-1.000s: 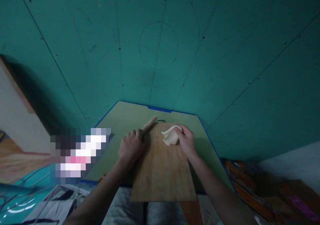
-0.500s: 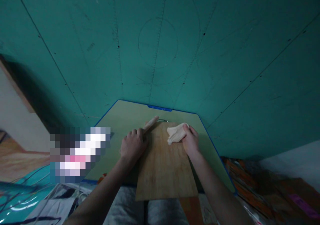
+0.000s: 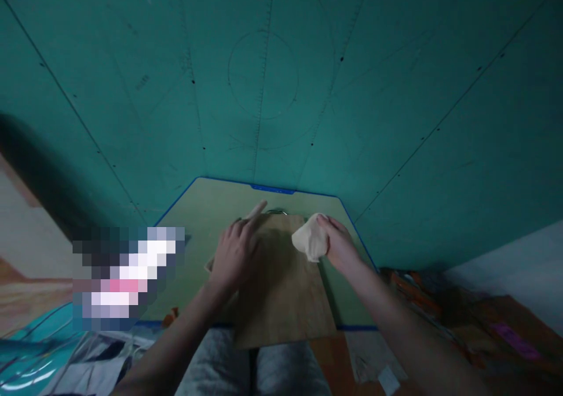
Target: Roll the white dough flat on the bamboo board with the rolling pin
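Observation:
A wooden board [image 3: 285, 290] lies on a pale green mat with a blue edge [image 3: 206, 202]. My right hand [image 3: 341, 246] holds a flat, floppy piece of pale dough [image 3: 310, 239] lifted just above the board's far right corner. My left hand [image 3: 233, 255] rests on a wooden rolling pin [image 3: 255, 210] that lies along the board's left edge; its fingers are loosened and partly spread over the pin. Only the pin's far tip shows past my fingers.
A large teal cutting mat [image 3: 281, 91] with printed lines and circles covers the surface beyond. A blurred-out patch [image 3: 127, 276] lies left of the green mat. Clear plastic and papers [image 3: 65, 355] sit at the lower left, orange printed material [image 3: 440, 308] at the right.
My right hand has lifted the dough and shifted it right, toward the board's corner. My left hand has loosened its closed grip on the rolling pin. The view has tilted slightly.

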### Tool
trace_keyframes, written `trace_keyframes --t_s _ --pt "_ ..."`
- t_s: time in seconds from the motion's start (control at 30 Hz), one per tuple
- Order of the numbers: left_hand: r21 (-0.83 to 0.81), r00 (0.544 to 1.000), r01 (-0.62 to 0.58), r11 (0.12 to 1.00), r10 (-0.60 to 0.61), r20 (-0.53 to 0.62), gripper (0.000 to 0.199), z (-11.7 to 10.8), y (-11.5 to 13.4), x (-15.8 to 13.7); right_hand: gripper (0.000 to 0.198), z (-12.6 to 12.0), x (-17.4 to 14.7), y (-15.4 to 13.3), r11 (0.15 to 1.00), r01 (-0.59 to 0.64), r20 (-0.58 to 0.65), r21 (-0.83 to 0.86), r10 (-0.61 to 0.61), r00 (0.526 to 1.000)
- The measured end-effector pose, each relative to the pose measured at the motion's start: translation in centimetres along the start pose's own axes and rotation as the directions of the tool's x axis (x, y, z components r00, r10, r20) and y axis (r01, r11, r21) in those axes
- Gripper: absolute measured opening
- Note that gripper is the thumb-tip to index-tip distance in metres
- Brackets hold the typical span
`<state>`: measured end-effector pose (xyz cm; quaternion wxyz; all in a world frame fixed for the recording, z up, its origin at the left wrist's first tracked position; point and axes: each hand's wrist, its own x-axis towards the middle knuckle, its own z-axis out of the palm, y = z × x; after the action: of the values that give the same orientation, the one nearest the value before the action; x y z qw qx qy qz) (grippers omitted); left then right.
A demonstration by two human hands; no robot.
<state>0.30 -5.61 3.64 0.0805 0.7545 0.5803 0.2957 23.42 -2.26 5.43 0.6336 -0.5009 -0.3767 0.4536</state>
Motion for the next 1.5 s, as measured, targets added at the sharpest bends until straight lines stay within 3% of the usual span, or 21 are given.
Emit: trace_keyframes --t_s 0.07,0.13,0.2,0.27,0.33,0.43,0.5,0.57,0.7,0.8,0.97,1.13,1.23,1.37,1.43,1.5 --pt "-0.324 0.992 -0.071 0.943 0.1 0.074 0.06 -0.1 1.5 -0.6 0.049 1.2 -1.0 0.6 0.994 -0.098 0.039 0.042 0.096 0.995" --pt "-0.562 0.975 -0.054 0.825 0.165 0.149 0.08 0.0 2.8 -1.1 0.048 2.2 -1.9 1.0 0.978 -0.197 0.101 0.065 0.19 0.977" --pt "-0.704 0.974 0.021 0.71 0.143 0.173 0.089 0.4 3.8 -1.4 0.046 3.1 -2.6 1.1 0.957 -0.282 0.149 0.075 0.269 0.952" --pt "-0.789 0.982 0.118 0.603 0.047 0.183 0.078 0.7 4.2 -1.4 0.044 3.7 -3.1 0.9 0.94 -0.325 0.15 0.103 0.308 0.939" --pt "-0.831 0.98 0.185 0.525 -0.032 0.198 0.063 0.8 4.3 -1.1 0.041 4.0 -3.6 0.5 0.946 -0.296 0.135 0.131 0.278 0.951" --pt "-0.835 0.968 0.251 0.49 -0.103 0.231 0.052 0.5 4.2 -0.7 0.033 3.8 -4.3 -0.3 0.985 -0.157 0.172 0.078 0.142 0.975" --pt "-0.829 0.947 0.321 0.458 -0.145 0.287 0.053 0.2 4.1 -0.6 0.03 3.4 -5.0 -0.6 0.998 -0.067 0.273 -0.011 0.068 0.96" --pt "-0.821 0.923 0.385 0.422 -0.184 0.339 0.055 0.0 3.9 -0.5 0.035 3.0 -6.0 -0.6 0.995 0.02 0.409 -0.098 0.022 0.912" --pt "-0.791 0.906 0.423 0.442 -0.239 0.35 0.056 -0.3 3.1 -0.6 0.054 2.8 -7.6 0.2 0.967 0.146 0.527 -0.207 -0.015 0.85" --pt "-0.758 0.899 0.437 0.484 -0.24 0.366 0.057 -0.8 2.6 -0.8 0.053 2.9 -7.6 0.8 0.952 0.162 0.514 -0.261 -0.005 0.858" --pt "-0.737 0.865 0.49 0.466 -0.157 0.477 0.059 -2.2 2.1 -1.3 0.047 2.9 -7.1 0.8 0.946 0.156 0.513 -0.283 0.012 0.858" --pt "-0.71 0.904 0.348 0.612 -0.019 0.426 0.051 -2.5 2.0 -1.5 0.039 2.9 -7.7 0.6 0.939 0.199 0.566 -0.281 -0.005 0.824" --pt "-0.705 0.91 0.343 0.621 -0.033 0.414 0.046 -2.3 2.0 -1.4 0.043 2.5 -7.9 1.1 0.924 0.242 0.508 -0.296 -0.062 0.859" --pt "-0.711 0.913 0.381 0.591 -0.12 0.39 0.048 -1.9 2.0 -1.6 0.056 2.0 -7.7 2.1 0.978 0.146 0.505 -0.149 -0.052 0.861" --pt "-0.712 0.918 0.378 0.592 -0.141 0.371 0.048 -1.6 2.1 -1.8 0.051 1.9 -7.7 2.2 0.991 0.079 0.537 -0.11 -0.008 0.844" --pt "-0.71 0.921 0.377 0.595 -0.157 0.356 0.049 -1.3 2.3 -2.0 0.042 2.0 -8.0 2.1 0.985 0.088 0.518 -0.149 0.002 0.856"
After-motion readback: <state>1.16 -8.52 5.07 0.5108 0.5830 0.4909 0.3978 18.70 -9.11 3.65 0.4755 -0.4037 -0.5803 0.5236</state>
